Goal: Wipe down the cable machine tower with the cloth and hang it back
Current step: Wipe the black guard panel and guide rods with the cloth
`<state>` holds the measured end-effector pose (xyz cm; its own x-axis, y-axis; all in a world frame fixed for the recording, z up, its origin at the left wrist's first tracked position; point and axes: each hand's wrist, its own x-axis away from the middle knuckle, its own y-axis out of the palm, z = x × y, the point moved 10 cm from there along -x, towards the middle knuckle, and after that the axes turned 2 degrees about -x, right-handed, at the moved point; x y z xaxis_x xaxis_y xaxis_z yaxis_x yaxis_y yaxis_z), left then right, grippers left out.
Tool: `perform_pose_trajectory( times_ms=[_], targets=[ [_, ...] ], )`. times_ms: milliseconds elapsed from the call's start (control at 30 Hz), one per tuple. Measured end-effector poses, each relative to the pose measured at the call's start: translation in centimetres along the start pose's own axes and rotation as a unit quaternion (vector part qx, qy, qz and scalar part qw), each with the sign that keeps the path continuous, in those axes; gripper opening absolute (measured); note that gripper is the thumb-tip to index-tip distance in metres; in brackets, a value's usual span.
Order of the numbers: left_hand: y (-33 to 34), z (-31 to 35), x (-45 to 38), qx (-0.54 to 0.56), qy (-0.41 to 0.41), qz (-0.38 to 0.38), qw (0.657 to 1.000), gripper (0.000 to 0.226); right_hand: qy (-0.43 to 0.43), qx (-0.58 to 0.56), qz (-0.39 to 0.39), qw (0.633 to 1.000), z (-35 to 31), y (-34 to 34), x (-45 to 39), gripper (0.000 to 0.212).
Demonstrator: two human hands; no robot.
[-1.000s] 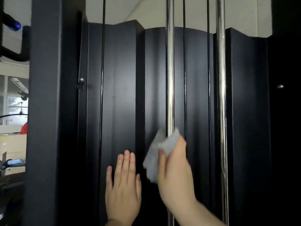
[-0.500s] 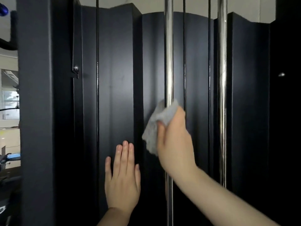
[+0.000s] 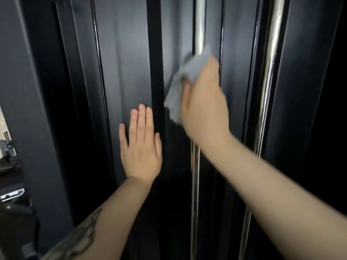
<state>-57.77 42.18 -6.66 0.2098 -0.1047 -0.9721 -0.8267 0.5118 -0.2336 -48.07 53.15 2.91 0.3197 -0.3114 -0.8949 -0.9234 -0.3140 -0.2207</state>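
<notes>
The black cable machine tower [image 3: 124,59] fills the head view with its ribbed vertical panels. A chrome guide rod [image 3: 199,25] runs down the middle, and a second chrome rod [image 3: 270,72] stands to its right. My right hand [image 3: 204,106] grips a grey cloth [image 3: 185,79] wrapped around the middle rod at about chest height. A loose corner of the cloth hangs down to the left of my palm. My left hand [image 3: 140,145] lies flat on the black panel just left of the rod, fingers straight and pointing up.
Thin black cables [image 3: 98,59] run vertically in front of the panels on both sides of the middle rod. A thick black upright post [image 3: 28,109] borders the left. Other dark gym gear [image 3: 9,160] shows at the far left edge.
My right hand has slid the cloth up the middle rod. The view has tilted down and moved closer. My left hand has stayed flat on the panel.
</notes>
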Motion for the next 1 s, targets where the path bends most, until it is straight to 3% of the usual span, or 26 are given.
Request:
perform_pose_trajectory(
  times_ms=[67, 167, 267, 400, 500, 567, 600, 700, 767, 833, 933, 1000],
  targets=[
    [0.0, 0.1, -0.1, -0.004, -0.003, -0.001, 1.000, 0.060, 0.081, 0.035, -0.059, 0.994, 3.4, 1.5, 6.4, 0.047],
    [-0.3, 0.1, 0.2, 0.027, -0.026, -0.009, 0.999, 0.059, 0.124, 0.035, -0.166, 0.978, 5.2, 3.0, 15.8, 0.052],
    [-0.1, -0.1, 1.8, 0.062, -0.049, -0.039, 0.996, 0.062, 0.125, 0.016, -0.199, 0.972, 5.5, 3.1, 13.1, 0.050],
    [1.1, -0.2, 6.0, 0.050, -0.059, -0.058, 0.995, 0.073, 0.131, -0.092, -0.175, 0.971, 3.4, 1.0, 6.2, 0.035],
    [2.4, 0.5, 10.1, 0.020, -0.044, -0.097, 0.994, 0.085, 0.104, -0.138, -0.144, 0.974, 2.8, 1.3, 6.6, 0.032],
    [3.1, 0.5, 12.5, 0.009, -0.030, -0.124, 0.992, 0.088, 0.082, -0.093, -0.087, 0.988, 5.0, 2.6, 12.7, 0.038],
    [3.3, 0.5, 13.2, 0.004, -0.024, -0.130, 0.991, 0.089, 0.118, -0.078, -0.092, 0.986, 7.2, 4.0, 16.9, 0.039],
    [3.2, 0.5, 14.1, -0.003, -0.010, -0.137, 0.990, 0.089, 0.215, -0.063, -0.184, 0.957, 11.9, 6.8, 27.5, 0.048],
    [3.1, 0.5, 14.1, 0.005, -0.008, -0.147, 0.989, 0.089, 0.194, 0.017, -0.256, 0.947, 12.8, 7.3, 30.2, 0.030],
    [3.2, 0.4, 14.2, -0.001, -0.007, -0.157, 0.988, 0.092, 0.151, 0.029, -0.250, 0.956, 11.9, 6.5, 27.9, 0.009],
    [3.3, 0.4, 14.3, -0.025, -0.002, -0.171, 0.985, 0.098, 0.156, -0.045, -0.211, 0.964, 9.1, 4.3, 20.2, 0.035],
    [3.2, 0.4, 14.4, -0.065, 0.002, -0.162, 0.985, 0.101, 0.149, -0.096, -0.197, 0.964, 7.2, 3.2, 16.5, 0.041]
  ],
)
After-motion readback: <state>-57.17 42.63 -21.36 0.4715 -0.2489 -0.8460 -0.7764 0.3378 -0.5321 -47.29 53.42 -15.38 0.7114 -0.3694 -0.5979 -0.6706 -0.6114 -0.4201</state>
